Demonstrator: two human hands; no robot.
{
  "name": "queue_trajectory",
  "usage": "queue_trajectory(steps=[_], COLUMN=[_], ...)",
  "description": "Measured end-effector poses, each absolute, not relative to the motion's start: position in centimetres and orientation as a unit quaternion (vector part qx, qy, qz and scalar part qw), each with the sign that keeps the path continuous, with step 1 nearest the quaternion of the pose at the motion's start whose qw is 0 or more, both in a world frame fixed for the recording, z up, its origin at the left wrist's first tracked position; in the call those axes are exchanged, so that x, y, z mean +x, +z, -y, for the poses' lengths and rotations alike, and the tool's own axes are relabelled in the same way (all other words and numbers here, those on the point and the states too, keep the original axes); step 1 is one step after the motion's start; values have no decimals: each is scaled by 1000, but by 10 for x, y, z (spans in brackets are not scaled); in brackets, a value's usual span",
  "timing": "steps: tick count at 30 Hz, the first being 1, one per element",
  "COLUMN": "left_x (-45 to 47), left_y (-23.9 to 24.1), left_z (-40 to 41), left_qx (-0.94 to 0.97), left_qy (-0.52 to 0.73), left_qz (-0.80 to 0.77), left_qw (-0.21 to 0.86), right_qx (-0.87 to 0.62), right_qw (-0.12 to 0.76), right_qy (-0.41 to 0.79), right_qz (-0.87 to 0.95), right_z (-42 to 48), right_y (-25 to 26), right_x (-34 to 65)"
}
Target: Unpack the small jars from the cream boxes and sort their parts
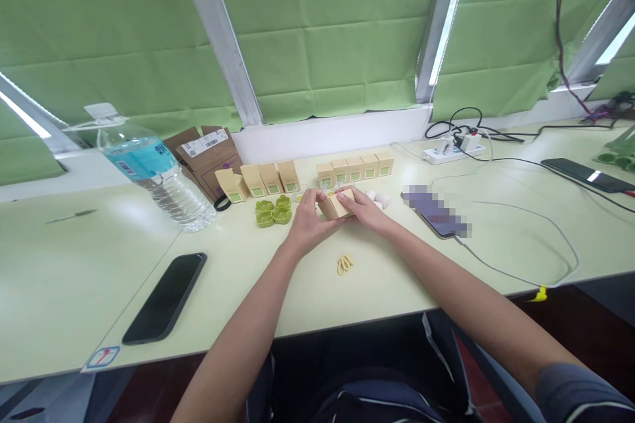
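Note:
A small cream-coloured box is held above the table between both hands. My left hand grips its left side, fingers curled round it. On the other side, my right hand is closed on the box with the thumb across its top. Several pale yellow curved pieces lie on the table nearer to me. Left of the hands sit green flower-shaped cups. White rounded items show partly behind my right hand. Similar boxes stand behind in two groups, one at left, one at right.
A large water bottle leans at left by an opened brown carton. A black phone lies front left; another phone with a cable lies right. A power strip with cords is at the back right, beyond it a dark phone.

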State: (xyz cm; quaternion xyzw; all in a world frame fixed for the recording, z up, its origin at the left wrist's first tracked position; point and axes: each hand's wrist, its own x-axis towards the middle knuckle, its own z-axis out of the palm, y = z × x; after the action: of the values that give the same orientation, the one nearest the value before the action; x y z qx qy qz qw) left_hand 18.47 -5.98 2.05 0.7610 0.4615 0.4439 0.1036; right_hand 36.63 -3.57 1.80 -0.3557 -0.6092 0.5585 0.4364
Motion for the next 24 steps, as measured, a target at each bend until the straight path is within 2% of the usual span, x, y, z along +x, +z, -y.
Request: queue_trajectory(steps=[15,24], left_x=[185,181], left_y=[32,29], left_z=[66,59], left_qx=[746,733], left_qy=[498,518], left_qz=[-435,-439], left_qw=[80,26], right_qx=[-360,-368], right_qw=[454,455], right_qy=[590,599], right_qz=[562,547], right_z=[37,38], right_y=[23,25], right_x=[365,369])
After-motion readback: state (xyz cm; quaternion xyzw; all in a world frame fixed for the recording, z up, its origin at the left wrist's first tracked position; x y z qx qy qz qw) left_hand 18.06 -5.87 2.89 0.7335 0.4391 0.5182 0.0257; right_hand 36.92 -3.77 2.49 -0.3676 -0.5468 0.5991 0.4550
